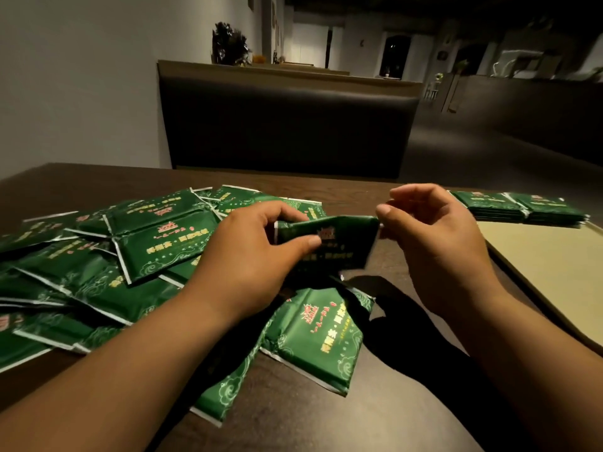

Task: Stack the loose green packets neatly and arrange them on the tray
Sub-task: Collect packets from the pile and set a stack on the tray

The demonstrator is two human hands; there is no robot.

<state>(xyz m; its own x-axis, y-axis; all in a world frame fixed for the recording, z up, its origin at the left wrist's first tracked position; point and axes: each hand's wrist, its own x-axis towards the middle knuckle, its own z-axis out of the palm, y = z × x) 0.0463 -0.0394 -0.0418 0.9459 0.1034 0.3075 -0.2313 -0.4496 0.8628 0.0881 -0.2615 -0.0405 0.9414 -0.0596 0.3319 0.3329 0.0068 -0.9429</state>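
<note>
Dark wooden table, padded booth seat beyond, plant on its ledge

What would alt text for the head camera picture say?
Two bare hands hold a green packet above a dark table: the left hand grips its left end, the right hand pinches its right edge. A pile of loose packets sprawls at left; neat stacks sit at the far end of a pale tray at right.

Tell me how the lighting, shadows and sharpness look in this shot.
Head view: dim, warm light; the left hand and right hand throw hard dark shadows onto the table; the held packet looks softer than the loose packets; wide-angle distortion skews the bench.
</note>
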